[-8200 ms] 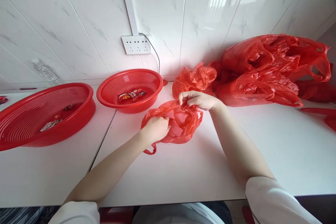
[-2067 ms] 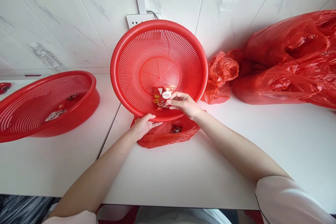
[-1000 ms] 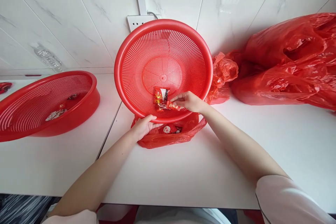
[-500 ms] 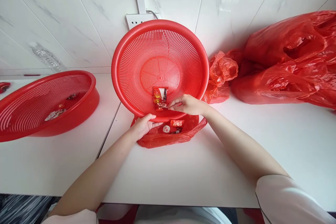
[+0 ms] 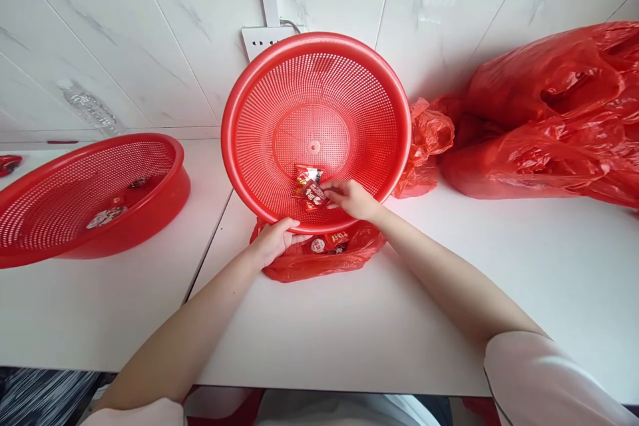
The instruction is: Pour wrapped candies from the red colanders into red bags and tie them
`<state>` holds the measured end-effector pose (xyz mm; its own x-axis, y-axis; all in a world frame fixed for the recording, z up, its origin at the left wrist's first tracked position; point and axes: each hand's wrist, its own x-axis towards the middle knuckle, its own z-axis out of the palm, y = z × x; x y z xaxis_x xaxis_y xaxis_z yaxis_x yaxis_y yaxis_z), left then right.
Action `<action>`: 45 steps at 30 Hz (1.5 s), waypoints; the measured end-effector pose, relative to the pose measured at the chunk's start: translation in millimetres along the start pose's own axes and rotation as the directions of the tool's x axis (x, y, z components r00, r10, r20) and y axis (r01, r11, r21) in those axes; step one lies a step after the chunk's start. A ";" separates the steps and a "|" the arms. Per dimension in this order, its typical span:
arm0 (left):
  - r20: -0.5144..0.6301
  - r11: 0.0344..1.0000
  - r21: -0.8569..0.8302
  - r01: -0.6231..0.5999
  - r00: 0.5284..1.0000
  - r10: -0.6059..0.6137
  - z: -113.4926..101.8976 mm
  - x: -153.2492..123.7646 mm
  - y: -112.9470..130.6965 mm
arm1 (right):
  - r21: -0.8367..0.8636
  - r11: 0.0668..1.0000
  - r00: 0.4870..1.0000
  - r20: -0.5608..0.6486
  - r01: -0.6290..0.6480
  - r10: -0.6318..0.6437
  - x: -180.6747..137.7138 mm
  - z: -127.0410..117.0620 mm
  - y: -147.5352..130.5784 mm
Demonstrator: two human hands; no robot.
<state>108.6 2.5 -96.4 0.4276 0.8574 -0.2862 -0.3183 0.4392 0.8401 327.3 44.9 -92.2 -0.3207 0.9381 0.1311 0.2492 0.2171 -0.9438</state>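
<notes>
A red plastic colander (image 5: pixel 319 43) is tilted toward me, its lower rim gripped at the left by my left hand (image 5: pixel 273 240), thumb over the edge. Inside it my right hand (image 5: pixel 351 199) pinches a dark red snack packet (image 5: pixel 314 194) between thumb and fingertips. Behind that packet lies another snack packet (image 5: pixel 309 173), red with white and yellow, against the colander's lower wall. Under the rim an open red plastic bag (image 5: pixel 319 270) holds several small packets, among them one with a round white label (image 5: pixel 318 245).
At the left stands a second red colander (image 5: pixel 172 180) with a few packets in it. A clear plastic bottle (image 5: pixel 92 108) is by the wall. Large filled red bags (image 5: pixel 524 146) crowd the right rear, with a smaller red bag (image 5: pixel 430 133) beside them. A power socket (image 5: pixel 259 40) is on the wall.
The colander has shifted slightly right and tilted a little. My right hand has lifted the dark red packet, which now partly covers the other packet. My left hand has barely moved.
</notes>
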 end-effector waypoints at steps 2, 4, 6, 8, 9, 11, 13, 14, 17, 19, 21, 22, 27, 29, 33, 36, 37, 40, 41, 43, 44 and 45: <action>-0.012 1.000 -0.008 0.003 1.000 -0.003 0.2 -0.3 0.6 | 0.270 0.956 0.993 0.010 -0.116 0.118 2.2 -2.0 0.0; -0.027 1.000 -0.006 0.010 1.000 -0.010 0.5 -0.7 1.4 | 0.438 0.885 0.983 -0.011 -0.161 0.184 3.0 -3.2 -0.7; -0.031 1.000 0.000 0.014 0.999 -0.014 0.5 -0.9 2.0 | 0.526 0.834 0.974 -0.038 -0.170 0.223 3.0 -4.1 -1.9; -0.028 1.000 0.008 0.013 1.000 -0.012 0.2 -1.0 2.2 | 0.563 0.810 0.969 -0.055 -0.168 0.239 2.5 -4.9 -3.6; -0.025 1.000 0.010 0.011 1.000 -0.011 0.0 -1.0 2.3 | 0.568 0.807 0.969 -0.060 -0.164 0.239 2.1 -5.2 -4.5; -0.024 1.000 0.013 0.010 1.000 -0.009 -0.2 -0.9 2.3 | 0.563 0.812 0.971 -0.066 -0.153 0.228 1.5 -5.5 -6.4; -0.031 1.000 0.013 0.010 0.999 -0.010 -0.1 -0.7 2.3 | 0.544 0.827 0.977 -0.059 -0.141 0.205 1.1 -5.3 -7.6; -0.033 1.000 0.011 0.011 0.999 -0.011 0.0 -0.5 2.1 | 0.532 0.836 0.980 -0.051 -0.135 0.191 1.1 -5.2 -7.8; -0.029 1.000 -0.002 0.010 1.000 -0.010 -0.3 0.1 1.4 | 0.491 0.863 0.987 -0.038 -0.120 0.159 1.7 -5.8 -6.8; -0.028 1.000 -0.007 0.005 1.000 -0.005 -1.0 0.6 0.7 | 0.457 0.883 0.989 -0.039 -0.107 0.140 1.5 -7.6 -6.4; -0.033 1.000 -0.005 -0.002 0.999 0.002 -1.7 1.2 0.5 | 0.409 0.908 0.996 0.015 -0.086 0.087 -0.4 -9.7 -8.2; -0.034 1.000 -0.004 -0.007 0.999 0.007 -2.0 1.5 0.6 | 0.387 0.919 0.996 0.075 -0.072 0.047 -2.2 -10.4 -10.4; -0.010 0.999 0.006 0.049 0.999 -0.049 -1.0 1.9 3.4 | 0.203 0.979 0.916 0.393 -0.002 -0.079 -15.9 -5.1 -30.5; 0.017 0.999 -0.001 0.040 0.999 -0.040 0.0 1.1 4.2 | 0.070 0.993 0.938 0.330 0.090 -0.108 -19.3 0.6 -37.4; 0.034 0.999 -0.017 -0.028 0.999 0.029 0.9 0.2 2.7 | -0.295 0.912 0.959 0.090 0.284 -0.270 -20.2 11.1 -37.9; 0.032 0.999 0.000 -0.036 0.999 0.036 0.1 0.5 0.0 | -0.460 0.827 0.944 0.214 0.325 -0.252 -20.3 16.3 -29.2; 0.038 0.999 0.004 -0.034 0.999 0.034 -0.1 0.5 -0.6 | -0.489 0.812 0.942 0.255 0.319 -0.217 -20.3 17.4 -25.8; 0.049 1.000 0.002 -0.018 0.999 0.018 0.2 -0.3 -1.0 | -0.512 0.809 0.950 0.255 0.290 -0.179 -18.0 18.0 -17.0; 0.048 1.000 -0.001 -0.011 0.999 0.011 0.5 -0.8 -0.6 | -0.491 0.829 0.958 0.223 0.269 -0.179 -16.2 16.9 -14.9; 0.038 1.000 -0.001 0.006 0.999 -0.006 1.3 -1.6 0.2 | -0.347 0.924 0.984 0.134 0.159 -0.119 -11.6 13.0 -12.6; 0.027 1.000 0.001 0.014 1.000 -0.014 1.5 -1.8 0.6 | -0.207 0.975 0.993 0.101 0.075 -0.055 -9.3 10.4 -12.4; 0.014 1.000 0.003 0.020 1.000 -0.020 1.5 -1.9 0.8 | -0.036 0.999 0.996 0.084 -0.013 0.016 -7.3 7.5 -13.0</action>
<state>108.8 0.8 -94.5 0.4461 0.8446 -0.2962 -0.3073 0.4553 0.8356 319.5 33.2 -83.2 -0.3925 0.9153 0.0902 0.2858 0.2146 -0.9340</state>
